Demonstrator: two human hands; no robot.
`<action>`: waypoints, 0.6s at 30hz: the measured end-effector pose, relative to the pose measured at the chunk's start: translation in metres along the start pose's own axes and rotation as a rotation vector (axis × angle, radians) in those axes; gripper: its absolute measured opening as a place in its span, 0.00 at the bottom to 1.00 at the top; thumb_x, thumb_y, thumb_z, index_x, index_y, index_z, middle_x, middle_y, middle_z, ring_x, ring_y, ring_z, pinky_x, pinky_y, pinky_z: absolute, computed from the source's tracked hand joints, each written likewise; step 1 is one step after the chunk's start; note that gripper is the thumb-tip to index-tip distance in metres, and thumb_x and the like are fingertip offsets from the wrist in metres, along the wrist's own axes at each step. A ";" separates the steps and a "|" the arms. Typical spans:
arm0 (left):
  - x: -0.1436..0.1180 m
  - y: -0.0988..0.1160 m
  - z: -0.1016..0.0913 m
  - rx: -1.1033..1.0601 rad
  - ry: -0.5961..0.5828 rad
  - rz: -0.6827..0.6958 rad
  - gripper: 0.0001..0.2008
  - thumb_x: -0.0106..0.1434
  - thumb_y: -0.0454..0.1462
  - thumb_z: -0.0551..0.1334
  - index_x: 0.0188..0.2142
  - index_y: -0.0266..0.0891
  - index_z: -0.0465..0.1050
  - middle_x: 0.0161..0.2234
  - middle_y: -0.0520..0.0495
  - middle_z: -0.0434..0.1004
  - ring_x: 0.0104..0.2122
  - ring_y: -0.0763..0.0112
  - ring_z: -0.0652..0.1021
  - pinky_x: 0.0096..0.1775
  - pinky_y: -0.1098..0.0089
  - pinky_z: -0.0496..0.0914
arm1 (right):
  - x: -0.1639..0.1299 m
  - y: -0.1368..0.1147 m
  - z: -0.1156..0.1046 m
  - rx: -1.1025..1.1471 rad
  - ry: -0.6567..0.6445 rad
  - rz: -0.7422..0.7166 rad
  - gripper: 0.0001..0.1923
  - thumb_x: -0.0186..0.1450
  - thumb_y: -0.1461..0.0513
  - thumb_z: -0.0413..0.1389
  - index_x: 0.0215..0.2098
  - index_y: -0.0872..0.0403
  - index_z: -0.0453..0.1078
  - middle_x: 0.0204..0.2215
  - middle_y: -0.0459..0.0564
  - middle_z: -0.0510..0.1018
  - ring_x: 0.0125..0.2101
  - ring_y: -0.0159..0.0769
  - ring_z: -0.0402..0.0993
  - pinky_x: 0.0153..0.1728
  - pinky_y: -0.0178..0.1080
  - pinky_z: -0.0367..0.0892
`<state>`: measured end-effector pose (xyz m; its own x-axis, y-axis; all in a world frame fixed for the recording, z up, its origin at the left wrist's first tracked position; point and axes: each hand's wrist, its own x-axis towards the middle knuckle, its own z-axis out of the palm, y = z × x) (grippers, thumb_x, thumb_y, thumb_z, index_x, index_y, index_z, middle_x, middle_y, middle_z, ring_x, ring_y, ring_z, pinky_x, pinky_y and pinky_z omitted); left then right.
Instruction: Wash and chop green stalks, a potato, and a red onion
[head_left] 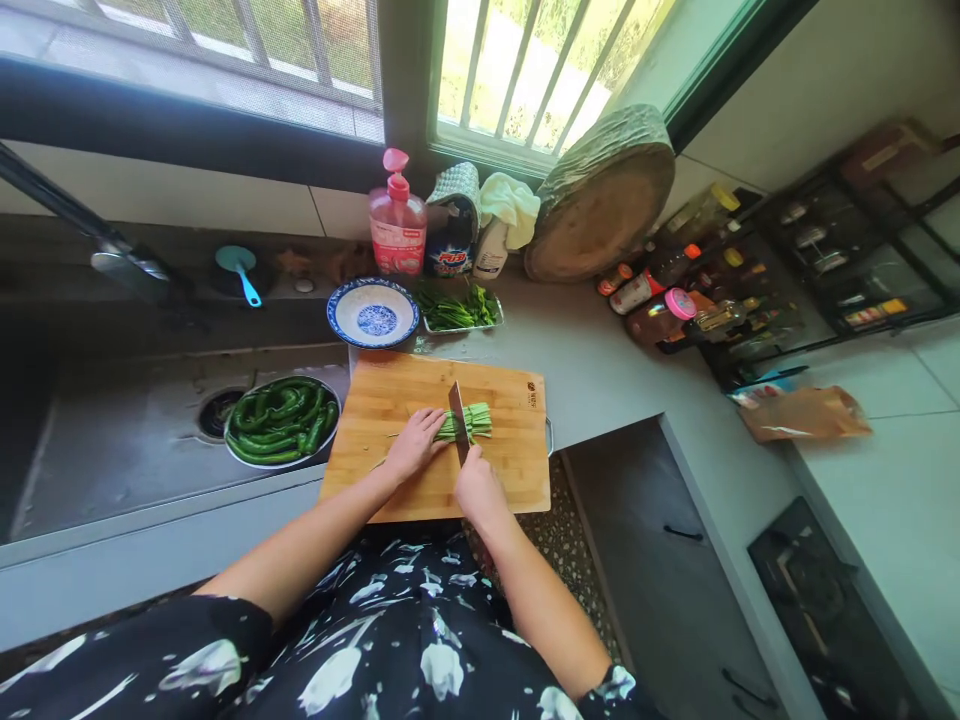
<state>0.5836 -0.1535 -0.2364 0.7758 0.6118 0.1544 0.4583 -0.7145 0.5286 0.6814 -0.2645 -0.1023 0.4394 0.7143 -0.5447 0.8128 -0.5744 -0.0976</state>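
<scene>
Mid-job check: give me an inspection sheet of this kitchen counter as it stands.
Surface: grey counter carrying a wooden cutting board.
Job's things: bundle of green stalks on the board; knife blade across it.
Clutter: bowl of green peppers in the sink; blue-white plate; tray of greens; pink soap bottle; round wooden block; sauce bottles.
Grippers: left hand presses the stalks; right hand grips the knife.
Cables: nothing seen.
Surroundings: barred window, stove.

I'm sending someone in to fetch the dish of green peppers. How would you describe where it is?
Start at the wooden cutting board on the counter edge. Just left of it, in the sink beside the drain, sits a round metal dish of peppers. Its long, whole, dark green peppers set it apart from the blue-patterned bowl behind the board.
</scene>
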 end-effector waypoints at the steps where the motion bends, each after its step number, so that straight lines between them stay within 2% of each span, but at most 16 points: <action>1: 0.000 -0.001 0.002 0.002 0.004 0.002 0.22 0.61 0.40 0.58 0.54 0.35 0.66 0.55 0.36 0.67 0.55 0.54 0.66 0.56 0.52 0.60 | 0.002 0.001 -0.003 0.000 0.001 -0.009 0.12 0.64 0.67 0.47 0.46 0.60 0.56 0.36 0.64 0.77 0.38 0.45 0.77 0.36 0.40 0.67; 5: -0.001 -0.003 0.006 -0.004 0.015 0.011 0.22 0.61 0.39 0.58 0.53 0.32 0.66 0.54 0.36 0.68 0.54 0.55 0.65 0.57 0.54 0.59 | 0.013 0.005 -0.006 0.013 0.009 -0.049 0.10 0.64 0.67 0.46 0.45 0.59 0.57 0.37 0.64 0.76 0.39 0.46 0.76 0.35 0.41 0.68; 10: -0.002 -0.004 0.008 -0.012 0.018 0.006 0.23 0.61 0.40 0.57 0.55 0.34 0.64 0.54 0.36 0.68 0.55 0.54 0.65 0.57 0.51 0.59 | 0.024 0.007 0.018 0.031 0.029 -0.035 0.12 0.64 0.66 0.47 0.46 0.60 0.55 0.36 0.64 0.77 0.37 0.46 0.77 0.35 0.41 0.68; 14: -0.002 -0.002 0.007 -0.011 0.015 0.010 0.23 0.61 0.40 0.57 0.55 0.35 0.64 0.54 0.36 0.68 0.55 0.55 0.65 0.56 0.50 0.59 | 0.027 0.007 0.038 0.046 0.057 -0.008 0.12 0.66 0.65 0.44 0.48 0.61 0.55 0.34 0.63 0.77 0.36 0.45 0.77 0.34 0.40 0.69; 18: 0.000 -0.001 -0.001 -0.005 -0.006 0.022 0.26 0.60 0.40 0.60 0.56 0.33 0.62 0.53 0.35 0.68 0.54 0.55 0.67 0.56 0.54 0.60 | 0.028 0.011 0.036 0.044 0.079 -0.020 0.11 0.68 0.64 0.42 0.48 0.61 0.55 0.34 0.62 0.77 0.36 0.44 0.77 0.34 0.39 0.68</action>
<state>0.5830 -0.1522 -0.2361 0.7882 0.5939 0.1612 0.4389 -0.7262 0.5292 0.6886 -0.2653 -0.1485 0.4536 0.7542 -0.4748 0.8049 -0.5754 -0.1451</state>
